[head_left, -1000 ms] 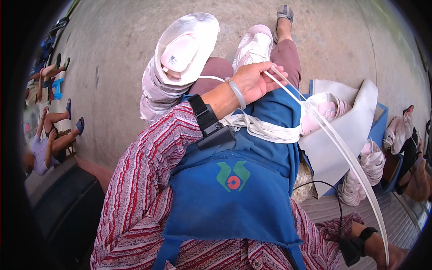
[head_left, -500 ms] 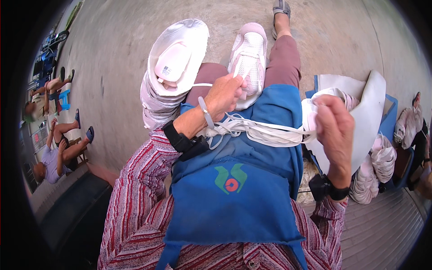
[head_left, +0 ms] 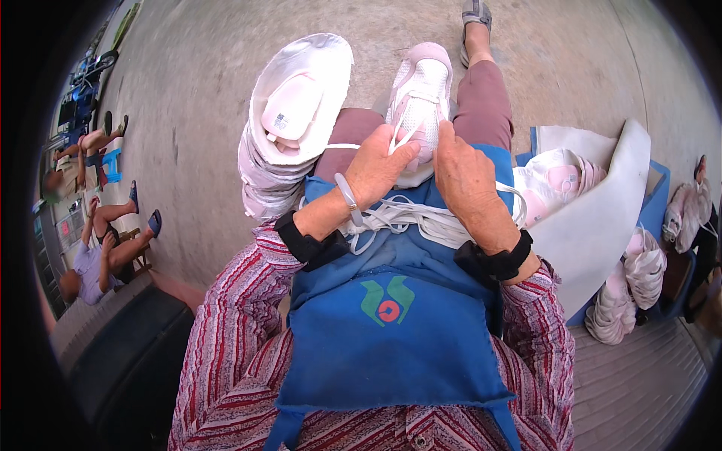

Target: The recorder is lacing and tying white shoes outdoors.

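Note:
A pale pink and white shoe (head_left: 421,94) rests on my lap, toe pointing away. My left hand (head_left: 380,165) pinches a white lace (head_left: 402,139) at the shoe's eyelets. My right hand (head_left: 466,177) grips the shoe's near end beside it. A bundle of white laces (head_left: 421,218) lies across my blue apron (head_left: 391,331), just below both hands. Both wrists wear black bands.
A stack of pale pink shoes (head_left: 289,128) stands at my left knee. At the right, a blue crate (head_left: 658,199) with white sheeting holds more shoes, and further shoes (head_left: 639,278) hang beside it. Other people sit at the far left (head_left: 98,248). A dark bench (head_left: 128,353) is lower left.
My right hand, earlier stretched out to the right pulling a long lace, has come in to the shoe. My left hand has moved onto the shoe's lacing.

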{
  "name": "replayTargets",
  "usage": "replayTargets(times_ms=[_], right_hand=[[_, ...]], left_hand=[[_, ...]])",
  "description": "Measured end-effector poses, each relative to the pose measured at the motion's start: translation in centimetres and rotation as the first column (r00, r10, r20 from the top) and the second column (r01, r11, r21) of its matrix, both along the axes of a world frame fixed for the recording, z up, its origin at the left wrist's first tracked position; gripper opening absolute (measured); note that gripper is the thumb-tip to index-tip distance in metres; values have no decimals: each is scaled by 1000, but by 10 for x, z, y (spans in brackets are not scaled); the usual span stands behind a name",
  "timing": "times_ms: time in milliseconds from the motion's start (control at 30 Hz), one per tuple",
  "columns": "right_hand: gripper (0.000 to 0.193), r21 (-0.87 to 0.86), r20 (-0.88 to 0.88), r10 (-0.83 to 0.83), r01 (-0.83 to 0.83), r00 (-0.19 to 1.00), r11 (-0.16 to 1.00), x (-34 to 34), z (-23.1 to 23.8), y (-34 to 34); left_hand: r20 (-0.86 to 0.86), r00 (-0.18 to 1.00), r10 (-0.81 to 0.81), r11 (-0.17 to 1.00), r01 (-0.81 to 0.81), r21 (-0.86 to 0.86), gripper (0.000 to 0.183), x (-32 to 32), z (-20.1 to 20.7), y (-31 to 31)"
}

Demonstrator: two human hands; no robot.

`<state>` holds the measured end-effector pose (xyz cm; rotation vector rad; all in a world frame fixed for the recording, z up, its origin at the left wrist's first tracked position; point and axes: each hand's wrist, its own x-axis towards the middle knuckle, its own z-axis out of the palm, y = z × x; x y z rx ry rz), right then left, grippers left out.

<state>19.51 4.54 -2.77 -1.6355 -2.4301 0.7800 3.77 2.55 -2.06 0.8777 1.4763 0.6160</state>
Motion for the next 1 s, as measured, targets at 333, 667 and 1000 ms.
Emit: replayTargets(times_ms=[333,667,1000], right_hand=[[29,-139,48,-7,13,999,990,-4,16,8],[28,-154,-183,-120,92,976,984,-2,20,9],[21,-440,-344,-291,121,893,890,3,25,12]], left_hand=[[-221,963,-155,937,214,276,31,10,13,-17],[-232,934,-273,883,339,324,23,12,13,-11],[-318,843,-433,717,536,445,31,3,26,-12]])
